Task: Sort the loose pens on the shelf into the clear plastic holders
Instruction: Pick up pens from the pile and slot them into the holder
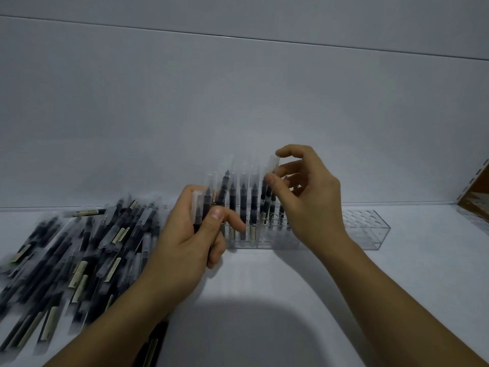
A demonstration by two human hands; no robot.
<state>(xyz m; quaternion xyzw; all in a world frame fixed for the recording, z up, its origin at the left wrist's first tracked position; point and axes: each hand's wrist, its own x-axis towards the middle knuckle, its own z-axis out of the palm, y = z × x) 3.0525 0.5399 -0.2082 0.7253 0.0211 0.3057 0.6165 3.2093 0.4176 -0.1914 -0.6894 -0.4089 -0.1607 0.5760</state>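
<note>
Inside clear holder (370, 234), upright pens (243, 205)

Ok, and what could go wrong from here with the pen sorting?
1. The right hand pinches a pen only at its capped top end; it could slip or miss its hole in the clear holder.
2. The left hand grips a bundle of pens right beside the standing pens and might knock them askew.
3. The left forearm crosses the loose pile; a sweep could scatter it.
</note>
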